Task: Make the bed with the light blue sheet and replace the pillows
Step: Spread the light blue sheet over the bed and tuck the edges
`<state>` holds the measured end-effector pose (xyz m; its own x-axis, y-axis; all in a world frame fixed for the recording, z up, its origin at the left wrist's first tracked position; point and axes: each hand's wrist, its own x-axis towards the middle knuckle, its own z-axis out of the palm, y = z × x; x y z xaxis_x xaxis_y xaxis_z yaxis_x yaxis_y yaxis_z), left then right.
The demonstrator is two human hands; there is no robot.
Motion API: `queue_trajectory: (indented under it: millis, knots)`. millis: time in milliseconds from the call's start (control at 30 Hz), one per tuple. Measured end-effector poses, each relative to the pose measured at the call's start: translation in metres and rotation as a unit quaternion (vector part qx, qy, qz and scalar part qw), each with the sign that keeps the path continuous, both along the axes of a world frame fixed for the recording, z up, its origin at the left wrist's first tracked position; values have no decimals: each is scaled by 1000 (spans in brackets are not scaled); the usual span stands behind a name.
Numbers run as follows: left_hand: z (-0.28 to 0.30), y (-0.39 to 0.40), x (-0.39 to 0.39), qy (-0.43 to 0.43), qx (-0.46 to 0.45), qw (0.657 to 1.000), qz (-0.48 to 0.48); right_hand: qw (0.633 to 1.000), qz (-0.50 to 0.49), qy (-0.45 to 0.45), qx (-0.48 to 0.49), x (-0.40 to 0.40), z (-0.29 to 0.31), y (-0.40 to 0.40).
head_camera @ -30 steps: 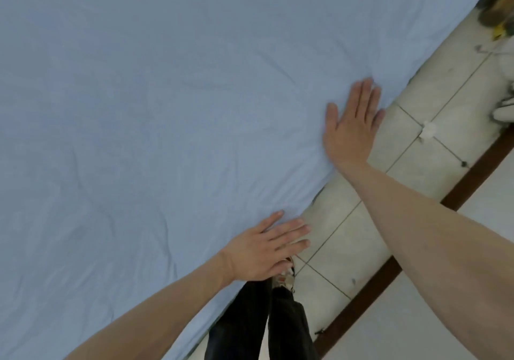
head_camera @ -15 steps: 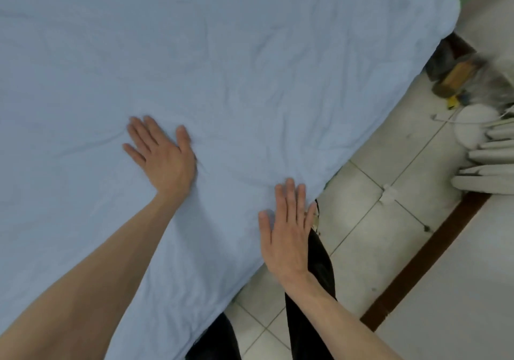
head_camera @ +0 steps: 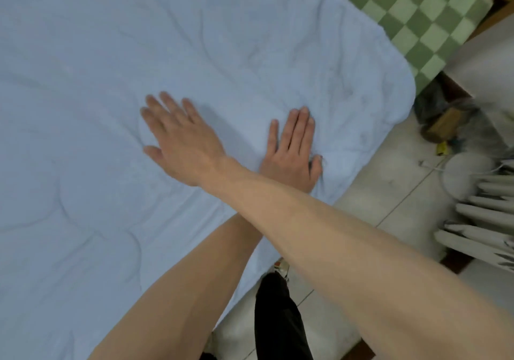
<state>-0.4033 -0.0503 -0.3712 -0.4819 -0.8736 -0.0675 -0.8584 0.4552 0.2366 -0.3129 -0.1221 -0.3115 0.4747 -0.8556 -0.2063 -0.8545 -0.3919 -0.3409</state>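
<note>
The light blue sheet (head_camera: 139, 53) covers the bed and is wrinkled, with its rounded corner at the upper right. My forearms are crossed. My left hand (head_camera: 292, 148) lies flat, palm down, on the sheet near the bed's right edge, fingers straight and together. My right hand (head_camera: 180, 139) reaches over the left forearm and sits flat on the sheet further left, fingers spread and slightly blurred. No pillows are in view.
A green checkered cloth (head_camera: 417, 6) lies beyond the sheet's corner at the top right. Pale floor tiles (head_camera: 389, 192) run along the bed's edge. Clutter stands at the right: a wooden item (head_camera: 445, 123), a white round object (head_camera: 467, 176) and grey slats (head_camera: 486, 220). My black trouser leg (head_camera: 278, 318) is below.
My right hand has swept left across my left forearm onto the sheet's middle. My left hand has moved right, toward the bed's edge. The view has shifted toward the corner.
</note>
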Motion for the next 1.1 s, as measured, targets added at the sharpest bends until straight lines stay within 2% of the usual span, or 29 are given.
queue_trajectory:
  millis: [67, 100, 133, 200, 267, 367, 400, 467, 533, 567, 633, 733, 767, 833, 900, 933, 1033, 1100]
  knots:
    - [-6, -13, -15, -17, 4, 999, -41, 995, 82, 55, 2, -36, -24, -30]
    - [-8, -20, -19, -33, 2, 997, -67, 995, 83, 63, -4, -66, -35, -45]
    - [-10, -26, -22, -35, 1, 995, -90, 996, 47, 64, -24, -102, -46, -60]
    - [-14, -29, -22, 5, -7, 992, -128, 991, -94, 70, -66, -182, -63, -78]
    - [-14, -29, -15, 45, -31, 983, -174, 963, -244, 76, -81, -257, -72, -74]
    - [-14, -31, 15, 80, -35, 974, -211, 938, -334, 78, -57, -323, -75, -51]
    - [-14, -33, 30, 73, -38, 981, -178, 937, -338, 76, -49, -330, -74, -47]
    - [-12, -37, 66, 28, -16, 999, -33, 942, -324, 75, -35, -332, -70, -47]
    - [-10, -47, 92, -30, 30, 991, 128, 943, -327, 51, -29, -334, -63, -54]
    - [-11, -52, 95, -54, 42, 983, 172, 936, -349, 33, -29, -337, -60, -56]
    - [-13, -58, 84, -83, 43, 978, 185, 903, -427, 17, -44, -346, -54, -53]
    - [-17, -63, 44, -76, 22, 984, 159, 863, -497, 57, -73, -363, -44, -46]
    - [-19, -62, 29, -72, 17, 987, 143, 866, -494, 56, -58, -369, -44, -43]
    - [-22, -58, 2, -57, 17, 989, 133, 867, -498, -14, 12, -384, -46, -36]
    - [-24, -53, -17, -43, 26, 988, 144, 840, -525, -97, 94, -402, -47, -32]
    - [-25, -51, -22, -39, 30, 988, 147, 838, -524, -101, 118, -410, -47, -32]
    - [-24, -57, -21, -23, 35, 989, 145, 851, -509, -72, 105, -426, -49, -38]
    - [-22, -51, -16, -9, 24, 995, 100, 846, -519, -85, 84, -427, -56, -41]
